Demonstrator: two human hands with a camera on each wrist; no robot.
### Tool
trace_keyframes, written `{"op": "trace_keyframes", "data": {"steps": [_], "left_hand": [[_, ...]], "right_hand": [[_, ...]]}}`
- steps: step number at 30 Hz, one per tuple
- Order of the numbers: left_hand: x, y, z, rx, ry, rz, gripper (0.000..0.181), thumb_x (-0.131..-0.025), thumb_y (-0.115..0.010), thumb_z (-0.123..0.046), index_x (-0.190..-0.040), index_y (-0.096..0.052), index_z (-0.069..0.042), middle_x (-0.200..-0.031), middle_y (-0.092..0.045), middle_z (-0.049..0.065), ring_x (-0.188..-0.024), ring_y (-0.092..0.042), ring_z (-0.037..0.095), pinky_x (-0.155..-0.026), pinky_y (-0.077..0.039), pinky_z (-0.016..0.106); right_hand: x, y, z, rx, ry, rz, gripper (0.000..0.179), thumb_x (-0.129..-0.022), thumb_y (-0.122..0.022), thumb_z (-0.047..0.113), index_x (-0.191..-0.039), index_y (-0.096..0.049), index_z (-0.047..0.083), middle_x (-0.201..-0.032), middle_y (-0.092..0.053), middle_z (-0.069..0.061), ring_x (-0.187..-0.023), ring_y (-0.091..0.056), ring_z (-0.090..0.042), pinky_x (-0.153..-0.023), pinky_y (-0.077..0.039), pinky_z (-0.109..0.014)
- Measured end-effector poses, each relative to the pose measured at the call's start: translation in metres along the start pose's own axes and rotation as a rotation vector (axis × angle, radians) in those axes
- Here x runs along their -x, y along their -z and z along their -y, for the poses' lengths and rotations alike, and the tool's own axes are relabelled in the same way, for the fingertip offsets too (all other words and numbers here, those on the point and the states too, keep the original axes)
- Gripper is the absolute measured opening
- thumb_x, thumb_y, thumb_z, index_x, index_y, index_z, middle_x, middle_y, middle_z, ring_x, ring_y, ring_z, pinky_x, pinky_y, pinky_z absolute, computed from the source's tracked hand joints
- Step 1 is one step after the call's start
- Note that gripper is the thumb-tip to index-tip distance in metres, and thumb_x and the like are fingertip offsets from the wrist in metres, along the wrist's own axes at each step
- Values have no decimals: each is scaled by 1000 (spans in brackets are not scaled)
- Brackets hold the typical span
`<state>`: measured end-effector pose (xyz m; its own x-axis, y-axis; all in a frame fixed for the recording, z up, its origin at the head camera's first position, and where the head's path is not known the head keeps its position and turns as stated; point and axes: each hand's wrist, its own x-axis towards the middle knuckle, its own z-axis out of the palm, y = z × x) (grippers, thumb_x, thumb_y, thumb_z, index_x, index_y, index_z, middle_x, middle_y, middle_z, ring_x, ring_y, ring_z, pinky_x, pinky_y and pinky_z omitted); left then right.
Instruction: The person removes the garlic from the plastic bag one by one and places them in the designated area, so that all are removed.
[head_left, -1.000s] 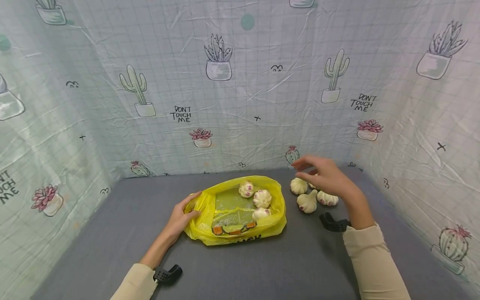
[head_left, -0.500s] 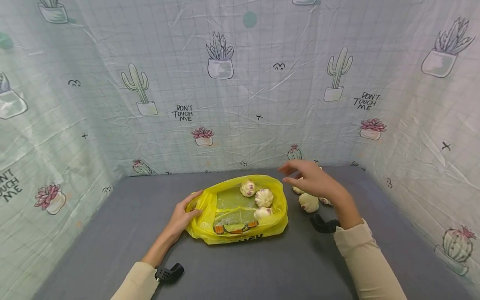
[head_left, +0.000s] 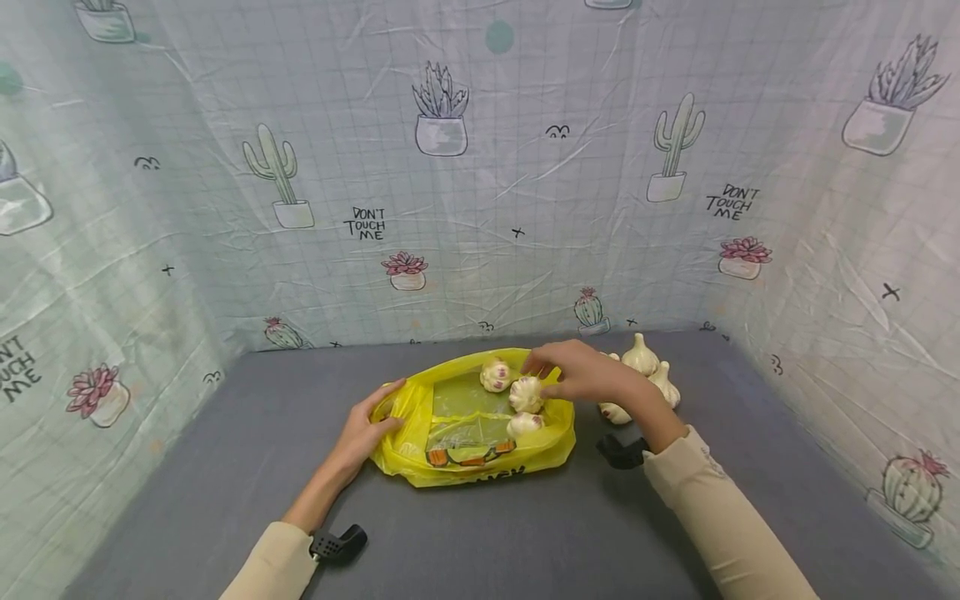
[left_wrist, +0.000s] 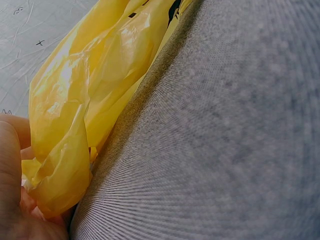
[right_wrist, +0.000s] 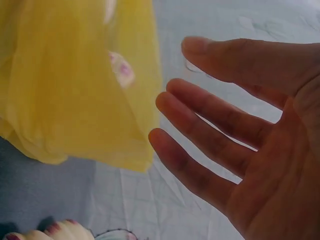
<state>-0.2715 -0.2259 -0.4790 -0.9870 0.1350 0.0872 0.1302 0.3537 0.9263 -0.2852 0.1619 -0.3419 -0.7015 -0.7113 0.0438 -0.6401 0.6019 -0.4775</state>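
Nine o'clock: left hand (head_left: 367, 429) pinches the plastic of the yellow bag (head_left: 536, 458). We count three garlic bulbs (head_left: 527, 393) inside, one to four o'clock. Right hand (head_left: 588, 375) has just swung to the two o'clock rim, fingers spread, holding nothing; we judge the inside bulbs reachable now. Beyond, toward three o'clock: loose bulbs (head_left: 640, 356), newly uncovered.
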Motion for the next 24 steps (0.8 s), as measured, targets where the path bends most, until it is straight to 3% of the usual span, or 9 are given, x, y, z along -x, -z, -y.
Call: {"op": "trace_keyframes", "data": {"steps": [6, 14, 24], "left_hand": [[-1, -1, 1, -10, -3, -4, 65, -95, -62, -5, -156, -48, -24, -168, -34, 9, -158, -25, 35, -122, -28, 60], [-2, 0, 2, -4, -3, -1, 65, -95, -63, -6, -156, -49, -24, -168, -34, 9, -158, -25, 35, -122, -28, 60], [-1, -1, 1, 9, -12, -8, 66, -94, -63, -4, -155, -49, -22, -167, -37, 9, -157, -28, 35, -121, -29, 59]], "right_hand": [[-11, -9, 5, 11, 20, 121, 36, -92, -73, 6, -128, -69, 7, -126, -71, -14, -113, -69, -31, -92, -57, -38], [-25, -21, 4, 54, 12, 240, 39, -86, -74, 0, -125, -70, 8, -121, -73, -11, -113, -69, -28, -94, -56, -39], [-34, -31, 10, 85, -9, 263, 38, -89, -71, 3, -126, -70, 7, -118, -74, -9, -110, -69, -25, -92, -56, -40]]}}
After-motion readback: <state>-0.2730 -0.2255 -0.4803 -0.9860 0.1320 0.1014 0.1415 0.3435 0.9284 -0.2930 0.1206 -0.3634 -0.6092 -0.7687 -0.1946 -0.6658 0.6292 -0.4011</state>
